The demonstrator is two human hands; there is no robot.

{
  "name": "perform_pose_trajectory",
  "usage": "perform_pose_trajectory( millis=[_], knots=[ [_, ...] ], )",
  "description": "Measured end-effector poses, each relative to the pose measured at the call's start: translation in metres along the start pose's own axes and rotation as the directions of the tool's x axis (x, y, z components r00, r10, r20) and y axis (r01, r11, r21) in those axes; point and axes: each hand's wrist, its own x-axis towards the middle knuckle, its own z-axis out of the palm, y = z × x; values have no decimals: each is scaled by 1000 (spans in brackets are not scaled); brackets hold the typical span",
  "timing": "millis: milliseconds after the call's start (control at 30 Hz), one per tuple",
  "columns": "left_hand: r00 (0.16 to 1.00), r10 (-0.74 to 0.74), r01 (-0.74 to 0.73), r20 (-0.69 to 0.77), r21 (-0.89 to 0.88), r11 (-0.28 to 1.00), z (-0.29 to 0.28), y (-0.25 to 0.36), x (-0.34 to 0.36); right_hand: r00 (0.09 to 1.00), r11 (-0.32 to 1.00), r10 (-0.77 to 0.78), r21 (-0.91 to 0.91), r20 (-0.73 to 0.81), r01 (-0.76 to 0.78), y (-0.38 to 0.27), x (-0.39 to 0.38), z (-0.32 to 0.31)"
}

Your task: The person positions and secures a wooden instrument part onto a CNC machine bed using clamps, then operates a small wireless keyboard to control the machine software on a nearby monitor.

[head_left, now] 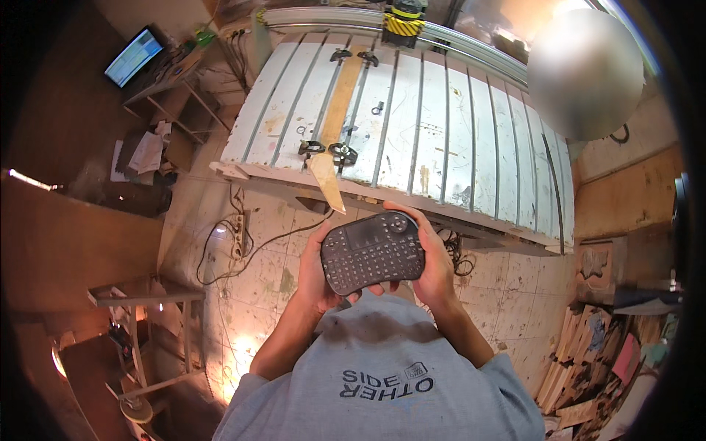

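Note:
A black mini wireless keyboard (371, 261) with a small touchpad is held between both hands at chest height. My left hand (312, 268) grips its left side, and my right hand (430, 261) grips its right side. Just beyond it lies a white slotted machine bed (456, 132). On the bed a long wooden strip (342, 95) is held by black clamps (343, 153) near both ends, and an angled pale wooden piece (327, 184) juts over the front edge.
A gantry carriage (403, 26) rides the rear rail. A monitor (134, 55) stands upper left. Cables and a power strip (239, 235) lie on the tiled floor. A metal stand (147, 301) is lower left, stacked wood offcuts (581, 353) lower right. The upper right is blurred.

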Motion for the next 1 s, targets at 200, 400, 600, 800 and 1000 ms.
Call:
perform_pose_trajectory(
  millis=[200,400,600,800,1000],
  knots=[
    [994,47,-53,-101,-58,997,-6,-17,19,993,964,74,-247,-95,-96,32,15,-48],
    [997,23,-31,-75,-100,995,-30,-14,36,998,844,-54,-536,-36,27,81,43,-84],
    [986,-75,78,151,-16,997,-30,0,37,982,833,121,-523,-148,-181,40,55,-84],
    [973,149,-115,178,-186,976,-54,-18,30,986,889,158,-443,56,-117,52,103,-73],
    [874,486,-451,-1,-374,810,-76,-15,-20,945,868,271,-471,186,-156,36,156,-54]
  ],
)
